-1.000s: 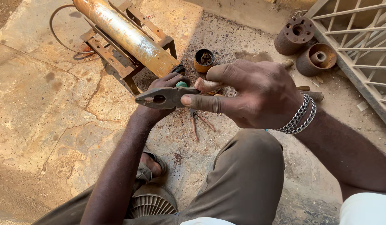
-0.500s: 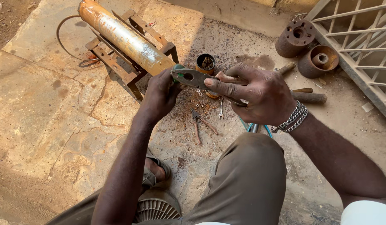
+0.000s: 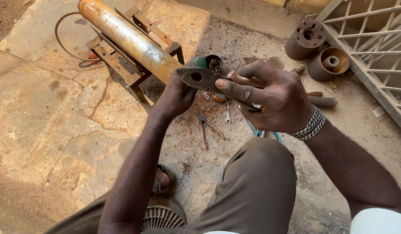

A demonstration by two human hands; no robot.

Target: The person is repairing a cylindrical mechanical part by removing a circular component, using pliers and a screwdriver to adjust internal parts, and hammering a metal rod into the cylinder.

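- Gripping a pair of rusty slip-joint pliers (image 3: 200,79), the right hand (image 3: 274,97) is seen with its fingers (image 3: 235,89) clamped round the handles; a chain bracelet (image 3: 312,125) is worn at that wrist.
- The pliers are held in the air above the concrete floor (image 3: 49,112), just in front of the end of a long rusted metal cylinder (image 3: 127,39).
- The left hand (image 3: 176,97) is closed at the plier head; its fingers are curled on a small part, hidden from view, next to a green knob (image 3: 199,62).
- The cylinder is laid on a welded steel frame (image 3: 118,69).
- A second pair of pliers (image 3: 207,126) and a small spanner (image 3: 228,113) are scattered on the floor below the hands.
- Two rusty round housings (image 3: 317,52) are set near a metal grille (image 3: 373,47), well apart from the hands.
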